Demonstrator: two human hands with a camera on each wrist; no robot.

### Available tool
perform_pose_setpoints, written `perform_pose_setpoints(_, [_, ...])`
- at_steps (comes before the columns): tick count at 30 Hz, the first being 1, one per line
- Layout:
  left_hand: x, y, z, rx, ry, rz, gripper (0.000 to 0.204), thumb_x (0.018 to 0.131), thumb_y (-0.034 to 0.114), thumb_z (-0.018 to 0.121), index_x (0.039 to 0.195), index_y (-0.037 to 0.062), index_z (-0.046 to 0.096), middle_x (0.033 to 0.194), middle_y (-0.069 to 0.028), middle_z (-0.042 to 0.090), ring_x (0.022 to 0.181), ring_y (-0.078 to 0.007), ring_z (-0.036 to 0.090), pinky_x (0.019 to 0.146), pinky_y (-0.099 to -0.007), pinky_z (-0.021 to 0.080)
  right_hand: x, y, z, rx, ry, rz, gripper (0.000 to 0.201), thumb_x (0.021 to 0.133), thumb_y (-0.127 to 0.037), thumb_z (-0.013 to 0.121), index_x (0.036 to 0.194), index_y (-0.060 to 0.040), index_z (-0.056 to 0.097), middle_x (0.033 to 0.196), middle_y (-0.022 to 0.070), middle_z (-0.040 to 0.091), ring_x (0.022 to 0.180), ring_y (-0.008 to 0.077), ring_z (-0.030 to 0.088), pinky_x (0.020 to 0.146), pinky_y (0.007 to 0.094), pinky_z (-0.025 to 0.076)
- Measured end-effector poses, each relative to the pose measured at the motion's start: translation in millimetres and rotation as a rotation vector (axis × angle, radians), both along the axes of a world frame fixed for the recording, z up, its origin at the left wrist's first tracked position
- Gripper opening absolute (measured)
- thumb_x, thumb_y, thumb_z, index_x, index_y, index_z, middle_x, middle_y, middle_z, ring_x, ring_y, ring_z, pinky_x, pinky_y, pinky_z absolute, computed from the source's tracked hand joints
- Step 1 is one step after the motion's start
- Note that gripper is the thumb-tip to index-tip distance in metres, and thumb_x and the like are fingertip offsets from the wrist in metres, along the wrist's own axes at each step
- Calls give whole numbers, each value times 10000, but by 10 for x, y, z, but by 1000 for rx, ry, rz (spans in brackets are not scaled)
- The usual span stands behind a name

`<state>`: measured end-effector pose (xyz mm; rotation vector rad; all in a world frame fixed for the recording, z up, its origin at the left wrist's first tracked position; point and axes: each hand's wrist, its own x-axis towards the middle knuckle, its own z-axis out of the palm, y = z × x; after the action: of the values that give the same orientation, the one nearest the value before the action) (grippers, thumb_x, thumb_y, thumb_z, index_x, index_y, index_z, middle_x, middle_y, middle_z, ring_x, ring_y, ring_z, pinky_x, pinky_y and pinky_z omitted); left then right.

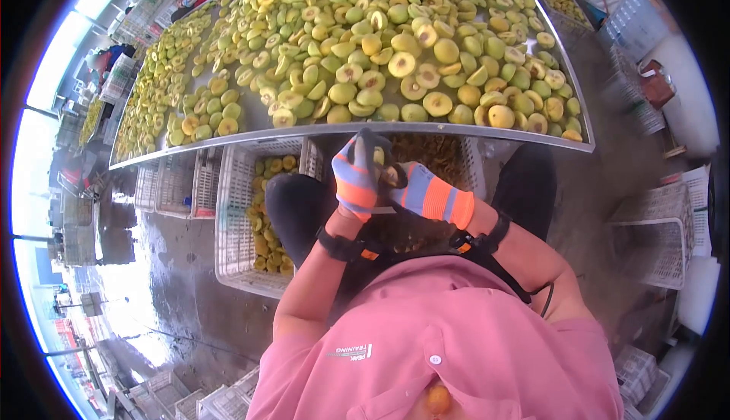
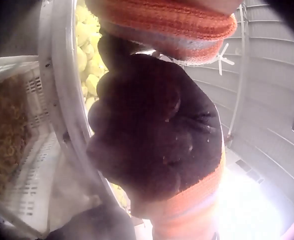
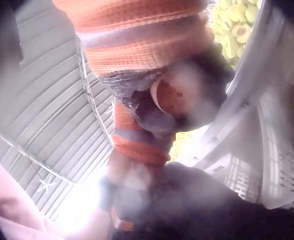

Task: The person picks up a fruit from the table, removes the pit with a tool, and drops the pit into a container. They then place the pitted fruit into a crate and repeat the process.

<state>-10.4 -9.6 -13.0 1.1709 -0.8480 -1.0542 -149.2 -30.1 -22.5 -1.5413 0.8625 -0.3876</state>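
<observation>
Both hands wear grey and orange gloves with dark palms and meet below the table edge. The left hand [image 1: 356,173] is curled round a green fruit piece [image 1: 379,155]. Close against it, the right hand [image 1: 430,192] grips a cut fruit half [image 3: 176,94], whose round brownish face shows in the right wrist view. Dark glove fabric [image 2: 152,125] with curled fingers fills the left wrist view and hides what lies inside; whether a tool is held cannot be told.
A metal-edged table [image 1: 350,130] heaped with halved green-yellow fruit stands in front. A white crate [image 1: 228,256] with fruit pieces is at the left, another crate [image 1: 475,165] with brown pieces below the hands. More crates and people are farther off at the left.
</observation>
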Motion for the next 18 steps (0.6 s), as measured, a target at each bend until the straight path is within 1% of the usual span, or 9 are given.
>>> perform_pose_setpoints(3, [38, -79, -14, 146, 208, -153, 376, 949, 310, 555, 811, -32, 629, 694, -78, 623, 584, -146, 590, 537, -270, 484, -96, -41, 122, -83, 94, 103, 215, 805, -160, 617, 955, -11, 655, 764, 109, 661, 719, 122, 559, 666, 307, 474])
perform_pose_setpoints(6, [117, -69, -15, 169, -55, -345, 421, 977, 344, 493, 830, -21, 645, 759, -75, 659, 663, -133, 632, 592, -254, 512, -189, -10, 536, 111, 217, 167, 221, 806, -169, 612, 961, -20, 663, 743, 75, 644, 696, 104, 528, 644, 301, 472])
perform_pose_setpoints(7, [55, -85, 48, 298, 189, -299, 465, 941, 371, 559, 760, -53, 622, 683, -121, 623, 507, -214, 625, 459, -313, 507, -193, -75, -46, -3, 3, 187, 224, 803, -180, 609, 959, -33, 672, 723, 40, 627, 701, 90, 496, 638, 299, 463])
perform_pose_setpoints(8, [96, -126, -22, 298, 52, -321, 433, 944, 356, 557, 844, -59, 626, 681, -112, 628, 587, -198, 641, 540, -300, 518, -239, -46, 97, 51, -21, 164, 152, 820, -157, 590, 930, -74, 654, 682, 4, 591, 622, 58, 535, 541, 257, 437])
perform_pose_setpoints(10, [86, -151, -9, 218, -237, -340, 372, 944, 319, 548, 952, -45, 624, 765, -104, 651, 724, -167, 644, 658, -284, 515, -249, -121, 48, 278, 2, 175, 164, 826, -176, 617, 931, -56, 658, 740, -12, 613, 643, 56, 542, 556, 239, 440])
perform_pose_setpoints(13, [38, -26, 147, -57, -258, -324, 258, 918, 223, 577, 1007, -15, 625, 865, -93, 658, 826, -142, 618, 737, -275, 492, -282, -160, 139, 342, 38, 178, 170, 818, -176, 650, 922, -42, 658, 754, -25, 621, 643, 55, 542, 559, 233, 443])
perform_pose_setpoints(16, [-59, 97, 94, -154, -323, -208, 181, 879, 119, 607, 1003, -11, 629, 960, -109, 652, 835, -139, 615, 735, -281, 498, -220, -104, -257, 297, -52, 92, 172, 815, -179, 654, 921, -44, 662, 738, -15, 623, 615, 58, 531, 534, 241, 437])
perform_pose_setpoints(17, [-99, 123, 46, -201, -352, -125, 159, 864, 73, 622, 999, -11, 630, 892, -100, 658, 792, -133, 606, 706, -278, 495, -200, -51, -407, 262, -139, 83, 148, 822, -173, 642, 910, -55, 665, 739, -15, 617, 638, 54, 525, 560, 244, 441])
perform_pose_setpoints(18, [-85, 118, -12, -141, -344, -112, 151, 873, 81, 616, 991, -12, 633, 868, -91, 659, 771, -128, 599, 689, -275, 493, -186, -14, -284, 267, -121, 76, 145, 823, -171, 642, 908, -56, 665, 746, -15, 615, 660, 54, 525, 582, 245, 443])
